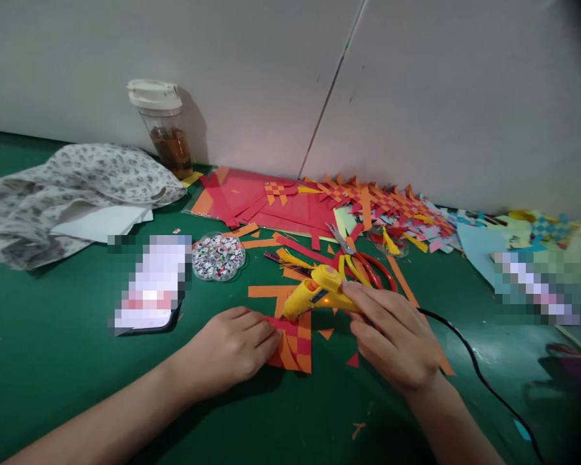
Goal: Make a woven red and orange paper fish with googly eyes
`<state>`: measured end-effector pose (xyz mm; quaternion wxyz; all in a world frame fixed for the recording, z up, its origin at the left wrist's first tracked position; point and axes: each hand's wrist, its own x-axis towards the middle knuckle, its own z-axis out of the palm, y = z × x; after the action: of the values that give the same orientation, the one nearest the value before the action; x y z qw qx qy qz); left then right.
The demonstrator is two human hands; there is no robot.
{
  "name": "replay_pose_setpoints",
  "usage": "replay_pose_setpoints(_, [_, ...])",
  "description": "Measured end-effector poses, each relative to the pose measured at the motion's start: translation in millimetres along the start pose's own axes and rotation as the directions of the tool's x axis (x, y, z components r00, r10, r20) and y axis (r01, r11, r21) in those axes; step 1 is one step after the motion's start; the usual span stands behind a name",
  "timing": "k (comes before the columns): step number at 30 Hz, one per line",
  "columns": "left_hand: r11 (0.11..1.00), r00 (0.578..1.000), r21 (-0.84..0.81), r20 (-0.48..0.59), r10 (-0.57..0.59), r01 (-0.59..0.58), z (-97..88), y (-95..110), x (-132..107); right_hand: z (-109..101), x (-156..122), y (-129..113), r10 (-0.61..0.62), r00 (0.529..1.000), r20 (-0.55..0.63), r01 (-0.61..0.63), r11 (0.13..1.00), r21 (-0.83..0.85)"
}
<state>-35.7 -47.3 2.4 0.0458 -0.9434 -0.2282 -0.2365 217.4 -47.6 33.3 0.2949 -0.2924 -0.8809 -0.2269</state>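
My left hand [237,345], fingers drawn together, holds the left edge of the woven paper [304,349] on the green table [252,429]. Glue gun [314,294] — nozzle [286,314] at the paper's upper edge, light [326,300] on. My right hand [397,336]: fingers curled round the grip; cord [469,355] beyond. Step, as I judge: gluing. Next move seems to call for steady paper — fingertips clear of the nozzle.

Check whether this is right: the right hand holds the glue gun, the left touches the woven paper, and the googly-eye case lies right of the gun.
Wrong side: the head view shows the googly-eye case left of the yellow glue gun. The right hand holds the gun; the left hand touches the woven paper.
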Motion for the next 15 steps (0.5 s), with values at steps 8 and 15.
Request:
replay_pose_setpoints(8, [1.0, 1.0, -0.001, 0.005, -0.003, 0.003, 0.2, 0.7, 0.0, -5.5, 7.3, -4.5, -0.023, 1.0, -0.009, 0.022, 0.999, -0.023])
replay_pose_setpoints(15, [1.0, 1.0, 0.001, -0.002, -0.004, 0.004, 0.7, 0.8, 0.6, -6.9, 8.6, -6.5, -0.032, 0.999, -0.018, 0.032, 0.999, -0.016])
